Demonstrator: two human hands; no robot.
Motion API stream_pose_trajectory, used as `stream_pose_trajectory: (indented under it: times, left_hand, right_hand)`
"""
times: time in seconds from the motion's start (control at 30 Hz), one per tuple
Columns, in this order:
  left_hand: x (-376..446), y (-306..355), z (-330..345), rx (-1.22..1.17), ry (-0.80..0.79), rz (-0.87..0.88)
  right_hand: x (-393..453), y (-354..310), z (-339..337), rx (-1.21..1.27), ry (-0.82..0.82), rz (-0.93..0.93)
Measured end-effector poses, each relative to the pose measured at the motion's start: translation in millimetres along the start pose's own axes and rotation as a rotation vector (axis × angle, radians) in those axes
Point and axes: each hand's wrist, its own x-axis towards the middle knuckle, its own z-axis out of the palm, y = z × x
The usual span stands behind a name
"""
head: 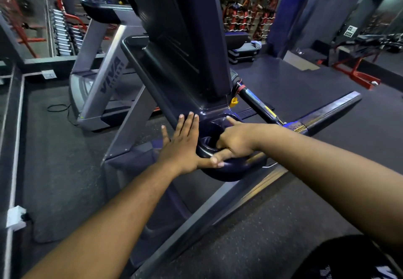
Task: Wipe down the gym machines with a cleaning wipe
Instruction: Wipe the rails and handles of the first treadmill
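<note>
Flanking treadmill (pixel 178 64), dark gym floor (pixel 272 224)

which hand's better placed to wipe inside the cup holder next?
Right. The right hand already has fingers curled down into the cup holder; the left hand lies flat beside its rim. No wipe is visible.

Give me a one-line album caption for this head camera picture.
Left hand flat on a treadmill console base, right hand reaching fingers into its cup holder; no wipe visible.
</note>
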Motion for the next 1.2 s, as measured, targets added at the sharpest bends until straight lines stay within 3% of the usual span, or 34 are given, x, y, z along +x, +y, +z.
stream_pose_trajectory:
  times: [0.13, 0.37, 0.47, 0.7, 0.83, 1.0, 1.1, 1.2]
  left_hand:
    - [-0.7, 1.7, -0.1, 0.005, 0.008, -0.012]
    - [-0.2, 1.9, -0.3, 0.004, 0.005, -0.005]
    - [1.1, 1.6, 0.7, 0.014, 0.008, -0.003]
    - [0.9, 2.6, -2.6, 0.068, -0.015, -0.014]
    - [-0.9, 4.4, -3.6, 0.113, -0.010, -0.012]
    - [4.7, 18.4, -9.8, 0.145, -0.014, 0.048]
    - [8.8, 36.3, -10.0, 0.192, -0.018, 0.061]
    - [9.0, 50.4, -4.3, 0.275, -0.018, 0.073]
  right_hand:
    - [-11.3, 17.2, 24.8, -0.253, 0.202, 0.005]
    - [-45.8, 15.9, 80.9, 0.188, 0.456, 0.146]
    - [-50.2, 24.5, 94.7, 0.248, 0.557, 0.237]
    - [-34.5, 19.2, 71.9, 0.311, 0.491, 0.397]
    - [-49.1, 9.4, 91.3, 0.422, 0.547, 0.484]
    - [-35.8, 30.8, 74.3, 0.622, 0.641, 0.468]
    - [-11.5, 52.1, 61.4, 0.737, 0.634, 0.355]
    - [-15.7, 51.6, 62.5, 0.657, 0.626, 0.364]
